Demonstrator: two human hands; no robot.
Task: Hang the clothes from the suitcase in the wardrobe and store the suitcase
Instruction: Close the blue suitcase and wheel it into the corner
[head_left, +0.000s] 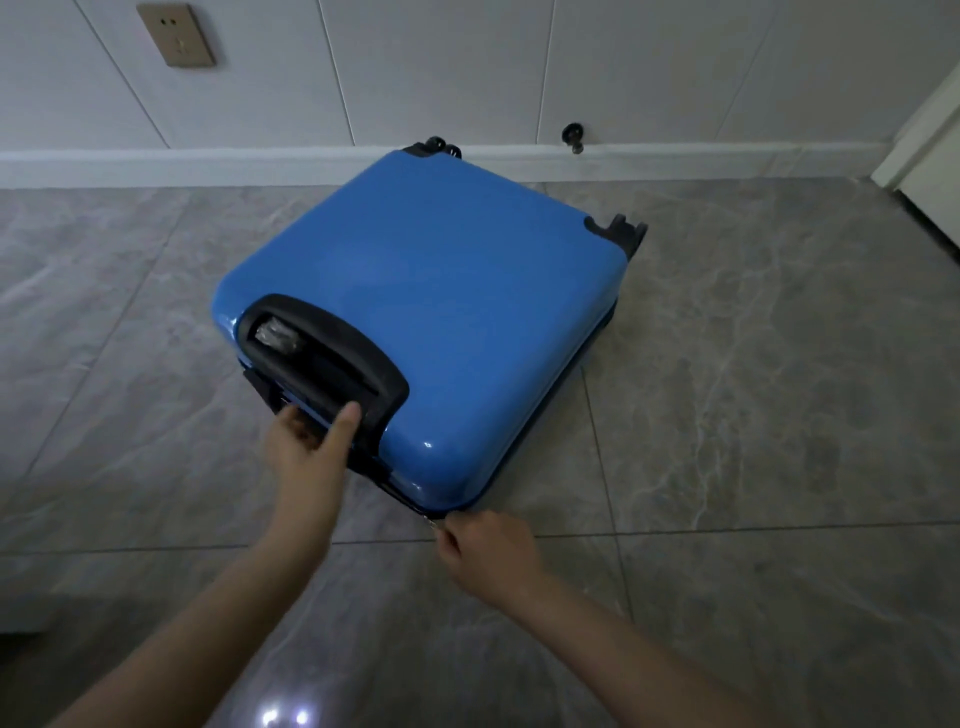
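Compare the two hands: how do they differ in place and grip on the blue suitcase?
The left hand grips the black handle housing on the suitcase's near end, thumb on top; the right hand sits lower, at the near corner by the floor. The left grip wraps a broad part; the right pinches something small at the seam, probably the zipper pull. Both touch the closed suitcase.

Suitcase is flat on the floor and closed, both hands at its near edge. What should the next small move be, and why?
Probably draw the zipper pull along the seam with the right hand, which pinches it at the near corner. The blue suitcase lies shut, and the left hand grips the handle housing, bracing the case for unzipping.
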